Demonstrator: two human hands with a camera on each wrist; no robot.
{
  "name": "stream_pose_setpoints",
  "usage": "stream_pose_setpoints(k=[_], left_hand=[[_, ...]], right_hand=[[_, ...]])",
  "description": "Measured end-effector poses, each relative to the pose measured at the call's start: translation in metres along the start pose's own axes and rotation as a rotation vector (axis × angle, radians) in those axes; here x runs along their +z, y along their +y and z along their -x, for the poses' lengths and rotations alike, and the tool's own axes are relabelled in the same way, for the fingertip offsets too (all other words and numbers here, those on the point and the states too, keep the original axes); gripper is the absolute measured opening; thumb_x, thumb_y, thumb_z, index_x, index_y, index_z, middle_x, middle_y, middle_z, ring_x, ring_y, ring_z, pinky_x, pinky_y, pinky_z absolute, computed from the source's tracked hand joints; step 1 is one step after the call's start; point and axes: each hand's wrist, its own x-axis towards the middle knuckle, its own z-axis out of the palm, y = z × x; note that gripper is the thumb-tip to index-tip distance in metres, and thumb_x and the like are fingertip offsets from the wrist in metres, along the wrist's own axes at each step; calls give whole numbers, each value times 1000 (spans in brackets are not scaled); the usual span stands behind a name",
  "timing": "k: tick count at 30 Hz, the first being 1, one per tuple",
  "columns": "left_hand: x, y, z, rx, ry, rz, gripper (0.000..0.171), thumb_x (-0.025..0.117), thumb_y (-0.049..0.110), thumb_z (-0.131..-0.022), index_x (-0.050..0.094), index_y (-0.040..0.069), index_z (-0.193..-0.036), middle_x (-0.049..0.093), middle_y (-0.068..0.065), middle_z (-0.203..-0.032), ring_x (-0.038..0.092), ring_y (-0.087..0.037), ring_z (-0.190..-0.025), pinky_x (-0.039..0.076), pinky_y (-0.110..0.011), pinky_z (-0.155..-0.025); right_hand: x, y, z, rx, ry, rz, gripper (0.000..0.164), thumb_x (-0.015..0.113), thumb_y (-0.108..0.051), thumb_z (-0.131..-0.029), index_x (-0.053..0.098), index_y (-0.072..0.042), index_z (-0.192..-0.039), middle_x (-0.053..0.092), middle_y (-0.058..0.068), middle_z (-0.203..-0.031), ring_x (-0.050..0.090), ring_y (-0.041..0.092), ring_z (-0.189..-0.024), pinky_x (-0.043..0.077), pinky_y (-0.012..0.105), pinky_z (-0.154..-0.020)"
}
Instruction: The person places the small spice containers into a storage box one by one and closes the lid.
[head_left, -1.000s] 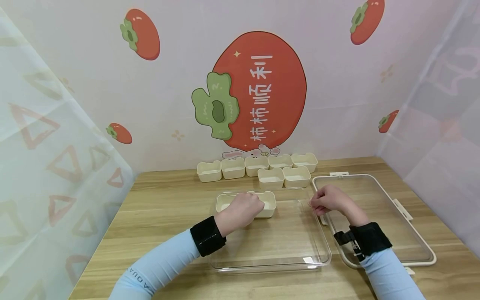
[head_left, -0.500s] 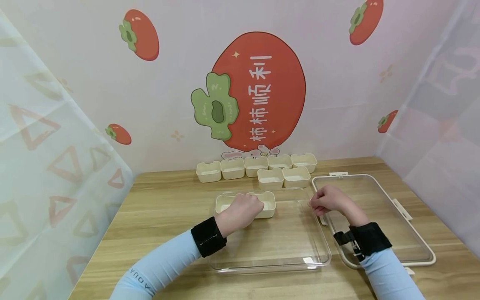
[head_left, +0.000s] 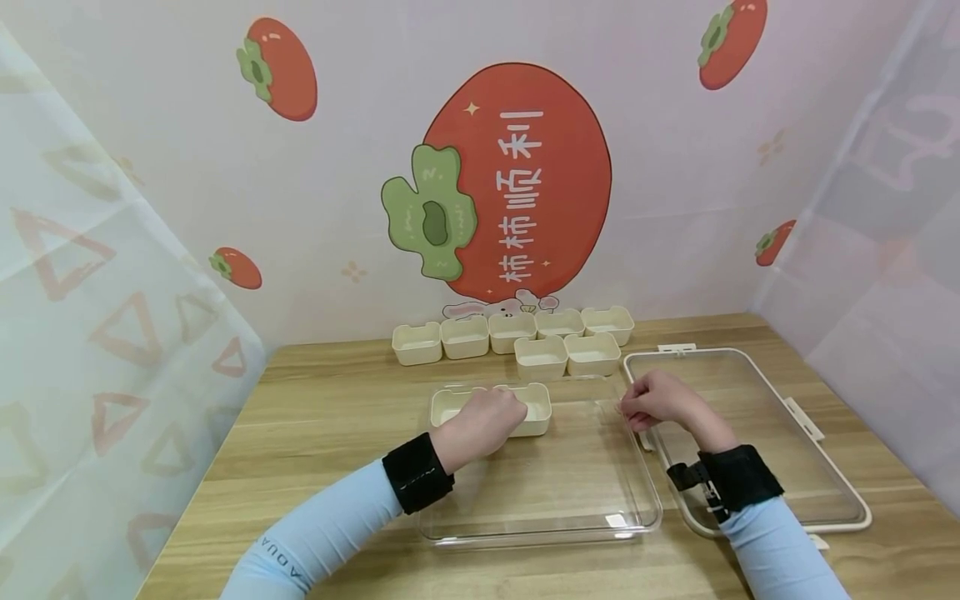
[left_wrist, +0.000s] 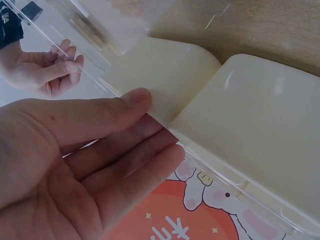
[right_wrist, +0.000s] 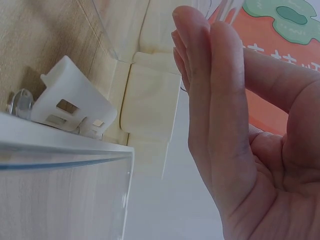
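A clear plastic box [head_left: 555, 475] stands in the middle of the table with two small cream bins inside, side by side along its far wall. Reaching into the box, my left hand [head_left: 483, 423] pinches the rim of the right-hand bin [head_left: 537, 414] between thumb and fingers, as the left wrist view shows. This hand partly covers both bins in the head view, including the left-hand bin [head_left: 447, 406]. On the box's right side, my right hand [head_left: 660, 398] pinches the clear rim between thumb and fingertips; the right wrist view shows the fingers nearly straight there.
Behind the box, several cream bins [head_left: 465, 337] form a row along the wall, with two more bins [head_left: 542, 357] in front. A clear lid [head_left: 757, 442] with a white frame and clips lies right of the box, beneath the right forearm.
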Motion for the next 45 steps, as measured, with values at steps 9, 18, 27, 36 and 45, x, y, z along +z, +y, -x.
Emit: stream_pose_setpoints(k=[9,18,27,36,45], left_hand=[[1,1,0,8,13,-11,21,60,-2,-83,65,14,-71,61,0,-67,46,-9,-57,40,-26,-45],[1,0,-1,14,24,-2,20,61,-2,-83,67,14,-73,62,0,-68,50,-9,-60,43,-25,-49],[0,-1,-1,7,62,-29,22,61,-3,-81,67,15,-71,62,1,-66,52,-9,-58,43,-24,-48],[0,-1,1,-3,86,-37,23,62,-4,-79,65,16,-67,61,1,-64,54,-9,-58,44,-25,-46],[0,-1,2,8,104,-67,22,63,-3,-79,67,16,-69,63,2,-67,56,-11,-62,46,-25,-50]], right_hand=[[1,0,1,1,0,3,23,61,-8,-88,63,15,-93,65,4,-67,65,11,-60,57,30,-61],[0,1,1,0,5,-4,22,61,-8,-88,63,14,-91,65,4,-66,65,11,-59,57,29,-60],[-1,1,-1,1,6,-17,19,61,-6,-87,63,13,-89,65,3,-64,65,10,-58,57,29,-60],[-1,1,0,3,7,1,20,60,-6,-88,63,14,-91,65,3,-65,65,10,-59,57,29,-61],[0,1,-1,2,5,0,20,60,-6,-88,64,13,-90,65,3,-65,65,10,-59,57,29,-60]])
